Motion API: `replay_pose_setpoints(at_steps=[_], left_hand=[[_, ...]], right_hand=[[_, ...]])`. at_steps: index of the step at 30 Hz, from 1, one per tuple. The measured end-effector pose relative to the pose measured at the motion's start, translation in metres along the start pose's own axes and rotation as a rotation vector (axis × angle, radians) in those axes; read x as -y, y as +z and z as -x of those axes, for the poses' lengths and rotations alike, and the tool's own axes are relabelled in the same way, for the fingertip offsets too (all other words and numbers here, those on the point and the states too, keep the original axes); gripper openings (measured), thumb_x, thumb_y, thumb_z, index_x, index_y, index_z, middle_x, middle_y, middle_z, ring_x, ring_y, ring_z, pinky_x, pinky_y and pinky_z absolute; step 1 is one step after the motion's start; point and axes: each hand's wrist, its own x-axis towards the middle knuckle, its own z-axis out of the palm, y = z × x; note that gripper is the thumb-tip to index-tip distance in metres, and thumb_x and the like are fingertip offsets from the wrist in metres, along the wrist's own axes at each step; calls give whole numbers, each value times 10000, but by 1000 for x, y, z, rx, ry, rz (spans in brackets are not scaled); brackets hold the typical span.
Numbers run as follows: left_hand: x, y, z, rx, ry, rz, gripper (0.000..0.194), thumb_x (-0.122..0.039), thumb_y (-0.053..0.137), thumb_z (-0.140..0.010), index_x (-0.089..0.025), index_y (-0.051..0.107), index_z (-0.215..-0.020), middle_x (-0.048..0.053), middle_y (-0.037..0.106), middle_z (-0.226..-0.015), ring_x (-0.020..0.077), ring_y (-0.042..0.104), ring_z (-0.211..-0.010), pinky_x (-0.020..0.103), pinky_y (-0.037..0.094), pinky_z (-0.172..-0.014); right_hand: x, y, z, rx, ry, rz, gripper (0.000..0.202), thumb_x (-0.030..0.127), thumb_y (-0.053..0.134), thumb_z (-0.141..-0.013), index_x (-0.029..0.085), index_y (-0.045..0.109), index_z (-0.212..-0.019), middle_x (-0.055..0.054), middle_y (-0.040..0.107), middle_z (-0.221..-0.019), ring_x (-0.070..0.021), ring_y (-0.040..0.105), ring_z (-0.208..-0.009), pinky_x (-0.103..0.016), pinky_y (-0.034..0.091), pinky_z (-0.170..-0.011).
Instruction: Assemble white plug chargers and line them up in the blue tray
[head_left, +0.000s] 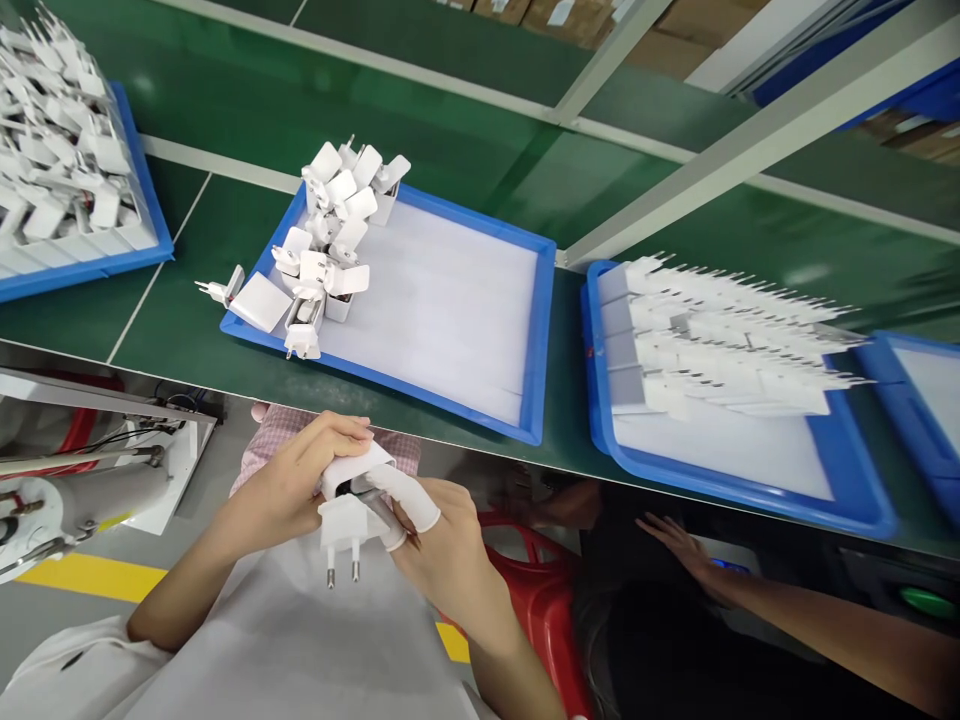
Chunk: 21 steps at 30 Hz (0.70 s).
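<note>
Over my lap, just off the bench's front edge, I hold a white plug charger. Its case is open at the end facing me, and the cover with two metal pins hangs down from it. My left hand is closed around the case from the left. My right hand wears white finger cots on two fingers, which press at the open end; the exact contact inside is hidden. Closest on the bench is a blue tray with several open white chargers grouped at its left side.
At the far left, a blue tray is heaped with open chargers. On the right, another blue tray holds rows of closed chargers, pins upward. A shelf post rises behind. A co-worker's arm and a red stool are at right.
</note>
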Motion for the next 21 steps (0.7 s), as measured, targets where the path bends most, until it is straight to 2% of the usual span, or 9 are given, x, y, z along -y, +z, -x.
replay_pose_setpoints(at_steps=[2,5,10,16,21], left_hand=[[2,1,2,13,-18,29,422,-165,728,-849,-219,532,-1218,129,585,-1220,305,568,-1271,419,532,-992],[2,2,4,16,-42,53,425,-119,703,-848,-225,535,-1224,124,595,-1217,302,574,-1263,428,538,-989],[3,2,3,12,-46,52,515,-48,668,-835,-230,500,-1286,123,586,-1243,294,568,-1270,418,546,-982],[7,3,4,33,-23,-19,514,-33,680,-828,-202,504,-1280,142,589,-1232,293,563,-1272,409,542,-989],[5,5,3,22,-19,-2,489,-65,654,-868,-219,490,-1303,146,593,-1245,302,564,-1281,439,544,-997]], right_hand=[[-4,-2,-2,47,-30,-11,158,66,489,-884,189,587,-895,48,489,-593,-109,403,-509,-270,250,-503],[-7,-4,-2,97,-55,-30,125,95,493,-909,191,574,-918,49,486,-599,-114,388,-512,-270,247,-507],[-1,-3,1,39,-58,17,200,40,488,-885,173,566,-1011,32,503,-635,-129,384,-541,-268,273,-522],[-3,2,0,67,-25,-2,141,53,492,-860,187,533,-839,49,454,-597,-108,329,-510,-268,228,-498],[-6,0,0,33,-44,-44,177,49,507,-845,189,551,-944,53,447,-618,-110,347,-518,-259,253,-500]])
